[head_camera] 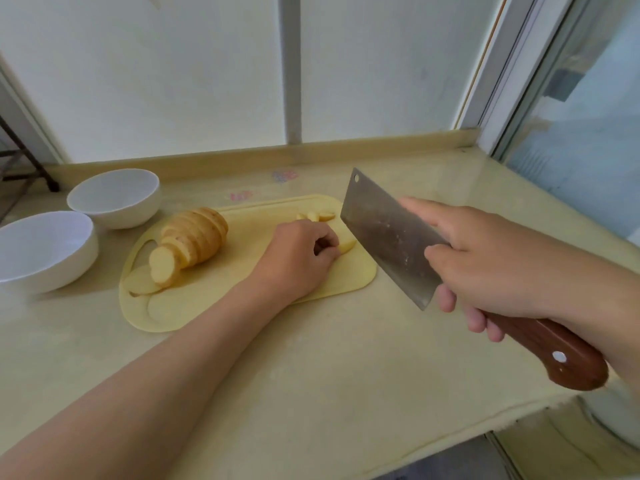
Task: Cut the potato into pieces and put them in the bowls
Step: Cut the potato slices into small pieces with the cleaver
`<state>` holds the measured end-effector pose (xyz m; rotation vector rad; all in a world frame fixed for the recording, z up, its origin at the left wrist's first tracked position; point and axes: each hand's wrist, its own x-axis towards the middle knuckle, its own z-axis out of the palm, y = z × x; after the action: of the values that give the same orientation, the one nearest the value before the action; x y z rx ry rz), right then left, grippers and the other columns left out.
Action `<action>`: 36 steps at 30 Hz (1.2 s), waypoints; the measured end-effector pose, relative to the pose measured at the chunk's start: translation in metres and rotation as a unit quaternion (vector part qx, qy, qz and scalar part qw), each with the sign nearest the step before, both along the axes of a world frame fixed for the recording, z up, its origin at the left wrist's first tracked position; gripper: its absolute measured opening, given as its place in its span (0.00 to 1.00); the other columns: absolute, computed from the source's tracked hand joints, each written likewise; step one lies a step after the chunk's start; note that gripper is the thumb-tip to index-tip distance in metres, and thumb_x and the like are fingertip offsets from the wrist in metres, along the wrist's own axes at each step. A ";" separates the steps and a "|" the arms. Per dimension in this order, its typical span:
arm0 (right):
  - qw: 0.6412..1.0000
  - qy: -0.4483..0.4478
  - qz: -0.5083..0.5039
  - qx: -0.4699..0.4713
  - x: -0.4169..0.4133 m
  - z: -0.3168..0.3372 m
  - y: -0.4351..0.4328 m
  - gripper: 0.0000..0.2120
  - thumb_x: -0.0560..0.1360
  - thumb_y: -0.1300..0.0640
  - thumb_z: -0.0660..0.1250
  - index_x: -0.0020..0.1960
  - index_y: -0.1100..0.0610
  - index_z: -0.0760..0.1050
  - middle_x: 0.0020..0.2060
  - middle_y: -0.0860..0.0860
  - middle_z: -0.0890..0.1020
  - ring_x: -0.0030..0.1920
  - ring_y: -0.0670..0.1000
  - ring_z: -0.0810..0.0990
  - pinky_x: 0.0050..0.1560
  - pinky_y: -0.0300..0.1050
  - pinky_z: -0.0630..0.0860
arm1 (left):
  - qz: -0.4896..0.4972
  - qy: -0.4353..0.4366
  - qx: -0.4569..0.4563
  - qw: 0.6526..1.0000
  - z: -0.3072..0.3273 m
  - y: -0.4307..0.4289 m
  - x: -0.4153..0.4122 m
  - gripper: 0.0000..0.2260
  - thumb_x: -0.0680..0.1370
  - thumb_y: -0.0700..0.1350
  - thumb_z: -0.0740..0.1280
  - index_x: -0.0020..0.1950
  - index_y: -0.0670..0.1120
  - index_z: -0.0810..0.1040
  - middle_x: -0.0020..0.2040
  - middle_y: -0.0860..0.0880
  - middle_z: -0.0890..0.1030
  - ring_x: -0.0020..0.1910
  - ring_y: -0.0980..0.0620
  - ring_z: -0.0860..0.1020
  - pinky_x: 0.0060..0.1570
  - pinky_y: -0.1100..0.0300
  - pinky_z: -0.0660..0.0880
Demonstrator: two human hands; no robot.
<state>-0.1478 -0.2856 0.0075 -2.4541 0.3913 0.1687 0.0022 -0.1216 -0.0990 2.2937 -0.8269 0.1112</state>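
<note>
From the head view, our right hand (502,268) grips the cleaver (391,237) by its wooden handle, blade raised over the right end of the cutting board (242,292). Our left hand (298,258) curls on a potato slice (346,244) there. The sliced potato (194,240) lies at the board's left end, with two white bowls (116,197) just beyond.

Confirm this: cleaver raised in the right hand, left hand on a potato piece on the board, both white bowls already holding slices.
Not quite. The head view shows both bowls empty; the slices lie on the board. The rest stands: right hand holds the cleaver, left hand on a potato piece.
</note>
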 end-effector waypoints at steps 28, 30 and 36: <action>1.000 0.018 0.005 -0.002 0.038 -0.018 0.025 0.38 0.80 0.64 0.52 0.83 0.34 0.49 0.41 0.60 0.83 0.25 0.53 0.82 0.29 0.48 0.82 | -0.014 -0.025 -0.016 0.999 -0.003 0.001 -0.002 0.03 0.77 0.41 0.70 0.47 0.44 0.84 0.41 0.51 0.80 0.40 0.53 0.76 0.44 0.59 0.74; 1.000 -0.002 -0.006 0.020 0.036 -0.015 0.021 0.38 0.80 0.64 0.52 0.83 0.34 0.50 0.39 0.60 0.83 0.23 0.50 0.79 0.27 0.45 0.79 | -0.011 -0.026 -0.017 0.999 -0.004 0.002 -0.001 0.03 0.76 0.40 0.70 0.47 0.44 0.83 0.42 0.51 0.80 0.41 0.54 0.76 0.44 0.62 0.73; 0.997 -0.026 -0.032 0.072 0.034 -0.003 0.001 0.39 0.80 0.67 0.52 0.82 0.34 0.53 0.28 0.58 0.83 0.20 0.53 0.77 0.24 0.44 0.75 | 0.025 -0.025 -0.012 0.999 -0.008 -0.001 0.004 0.01 0.76 0.42 0.70 0.45 0.46 0.82 0.43 0.49 0.79 0.42 0.51 0.76 0.46 0.58 0.74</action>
<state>-0.1139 -0.2843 0.0046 -2.2973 0.4188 0.1011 0.0066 -0.1228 -0.1072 2.2978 -0.7894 0.2009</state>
